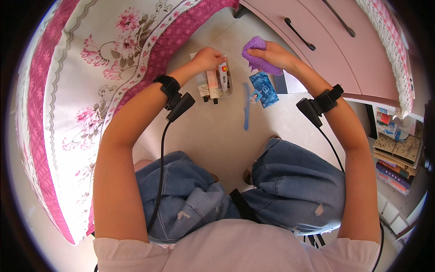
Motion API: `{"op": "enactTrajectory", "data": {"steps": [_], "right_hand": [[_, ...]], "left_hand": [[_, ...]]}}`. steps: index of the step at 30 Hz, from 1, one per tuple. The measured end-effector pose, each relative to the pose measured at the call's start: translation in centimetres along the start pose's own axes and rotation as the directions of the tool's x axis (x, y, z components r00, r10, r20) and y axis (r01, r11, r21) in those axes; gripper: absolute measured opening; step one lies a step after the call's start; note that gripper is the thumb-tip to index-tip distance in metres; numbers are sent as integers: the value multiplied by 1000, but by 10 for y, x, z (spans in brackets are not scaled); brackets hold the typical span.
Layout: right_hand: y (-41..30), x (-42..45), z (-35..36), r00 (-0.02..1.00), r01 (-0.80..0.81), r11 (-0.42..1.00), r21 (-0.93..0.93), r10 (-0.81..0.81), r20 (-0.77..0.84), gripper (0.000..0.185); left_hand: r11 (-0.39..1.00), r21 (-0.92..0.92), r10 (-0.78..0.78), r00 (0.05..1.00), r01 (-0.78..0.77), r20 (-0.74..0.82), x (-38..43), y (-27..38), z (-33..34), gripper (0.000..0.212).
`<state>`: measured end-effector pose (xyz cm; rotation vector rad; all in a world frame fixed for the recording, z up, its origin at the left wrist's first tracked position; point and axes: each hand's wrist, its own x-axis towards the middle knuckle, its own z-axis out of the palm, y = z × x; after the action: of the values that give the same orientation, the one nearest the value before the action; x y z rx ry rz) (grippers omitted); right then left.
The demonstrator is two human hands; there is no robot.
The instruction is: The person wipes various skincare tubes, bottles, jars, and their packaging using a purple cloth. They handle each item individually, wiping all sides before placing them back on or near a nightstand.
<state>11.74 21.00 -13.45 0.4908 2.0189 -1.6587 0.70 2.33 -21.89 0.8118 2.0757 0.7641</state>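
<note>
My left hand (pixel 208 60) is over a clear plastic box (pixel 231 91) on the floor. Its fingertips pinch the upper end of a white tube (pixel 223 77) with a red and yellow mark. Beside that tube a peach-coloured tube (pixel 212 85) and a pale tube (pixel 203 85) lean in the box, their black caps sticking out over the near rim. In my right hand (pixel 277 56) is a bunched purple plush cloth (pixel 260 64), held above the floor near the drawers.
On the tiled floor (pixel 204 125) lie a blue comb (pixel 246 108), a blue patterned card (pixel 266 90), a small photo (pixel 255 97) and a grey-white box (pixel 289 83). Pink drawers (pixel 326 44) stand at right, above a shelf of books (pixel 394 170). A floral bedspread (pixel 129 44) hangs at left.
</note>
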Motion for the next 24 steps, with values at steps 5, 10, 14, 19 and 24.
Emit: {"op": "enactTrajectory", "data": {"steps": [5,10,14,19,24], "right_hand": [[15,2,-4,999,14,998,62,-16,35,25],[15,5,-1,998,20,990,137,-28,58,28],[5,2,-3,994,114,986,120,-113,-12,36],[-21,-4,18,973,162,984,77,-172,155,48],[1,14,34,974,131,938,-319,-183,-137,70]], "left_hand": [[963,268,17,999,-28,43,0,8,13,30],[940,337,150,956,-58,-254,-4,16,8,40],[950,-311,-63,995,36,-78,-8,60,-4,54],[530,-799,80,921,284,380,-27,73,-24,57],[381,-848,4,916,369,401,-33,56,-24,36]]}}
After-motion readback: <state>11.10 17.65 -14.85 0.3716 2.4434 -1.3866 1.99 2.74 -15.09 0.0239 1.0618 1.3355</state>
